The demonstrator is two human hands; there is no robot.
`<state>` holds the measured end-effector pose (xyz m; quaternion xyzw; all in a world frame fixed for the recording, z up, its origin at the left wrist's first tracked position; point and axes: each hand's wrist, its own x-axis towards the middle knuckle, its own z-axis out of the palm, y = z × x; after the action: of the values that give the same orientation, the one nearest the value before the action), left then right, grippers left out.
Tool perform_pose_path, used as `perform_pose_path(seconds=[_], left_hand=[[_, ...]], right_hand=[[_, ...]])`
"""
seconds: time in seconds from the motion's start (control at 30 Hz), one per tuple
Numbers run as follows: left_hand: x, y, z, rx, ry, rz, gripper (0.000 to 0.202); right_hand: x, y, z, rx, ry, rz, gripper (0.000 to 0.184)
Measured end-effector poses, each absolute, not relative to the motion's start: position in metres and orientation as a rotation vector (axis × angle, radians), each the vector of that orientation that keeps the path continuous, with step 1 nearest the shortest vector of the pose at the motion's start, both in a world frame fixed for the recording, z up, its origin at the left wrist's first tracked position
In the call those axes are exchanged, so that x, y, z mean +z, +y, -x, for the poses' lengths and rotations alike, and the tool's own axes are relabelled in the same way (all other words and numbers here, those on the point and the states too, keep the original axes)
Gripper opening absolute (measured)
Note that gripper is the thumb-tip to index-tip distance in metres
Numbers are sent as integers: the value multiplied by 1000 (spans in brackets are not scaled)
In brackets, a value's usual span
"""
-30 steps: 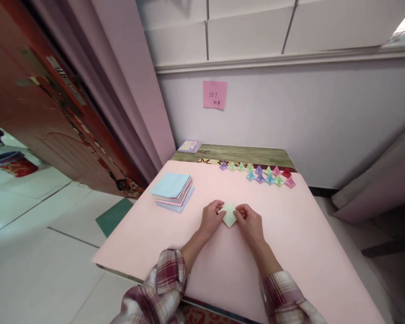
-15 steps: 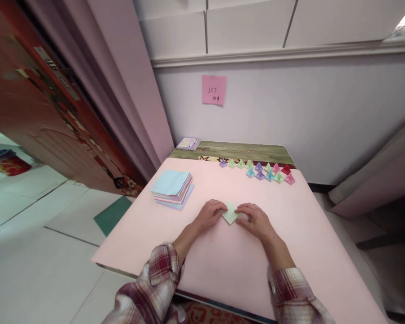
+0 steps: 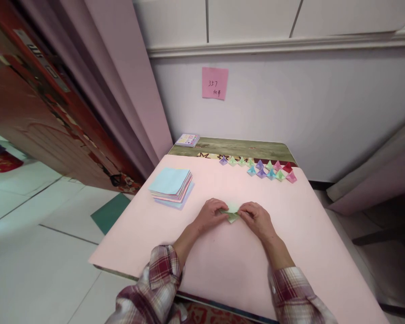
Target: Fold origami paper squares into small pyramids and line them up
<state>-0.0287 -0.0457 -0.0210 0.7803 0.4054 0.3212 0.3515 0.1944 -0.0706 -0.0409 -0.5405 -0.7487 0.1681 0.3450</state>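
Note:
A small piece of light green origami paper (image 3: 233, 215), partly folded, lies on the pink table cover between my two hands. My left hand (image 3: 212, 213) pinches its left corner between thumb and fingers. On the other side, my right hand (image 3: 255, 217) grips the right corner with thumb and forefinger. The paper's near point faces me, and a crease or raised flap runs across it. My fingertips hide both side corners.
To the left rests a stack of square coloured paper (image 3: 170, 182), light blue on top. Rows of small folded paper pieces (image 3: 270, 172) stand at the back right. A paper pack (image 3: 188, 140) sits at the far left corner. A pink note (image 3: 215, 83) hangs on the wall.
The green paper showed a flat diamond-like face before; now its upper part is lifted or folded across. My right fingers have closed in on its corner. The view has shifted slightly.

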Motion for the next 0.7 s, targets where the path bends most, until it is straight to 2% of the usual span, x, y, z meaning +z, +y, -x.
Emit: perform_pose_path(seconds=[0.13, 0.63, 0.7], left_hand=[[-20, -44, 24, 856, 1055, -2001, 10], [-28, -39, 0, 774, 1410, -2138, 14], [-28, -39, -2, 748, 1439, -2156, 15]], right_hand=[[-41, -70, -192, 416, -1930, 1449, 18], [-37, -67, -189, 452, -1861, 1508, 24], [-38, -67, -189, 483, -1800, 1504, 21]])
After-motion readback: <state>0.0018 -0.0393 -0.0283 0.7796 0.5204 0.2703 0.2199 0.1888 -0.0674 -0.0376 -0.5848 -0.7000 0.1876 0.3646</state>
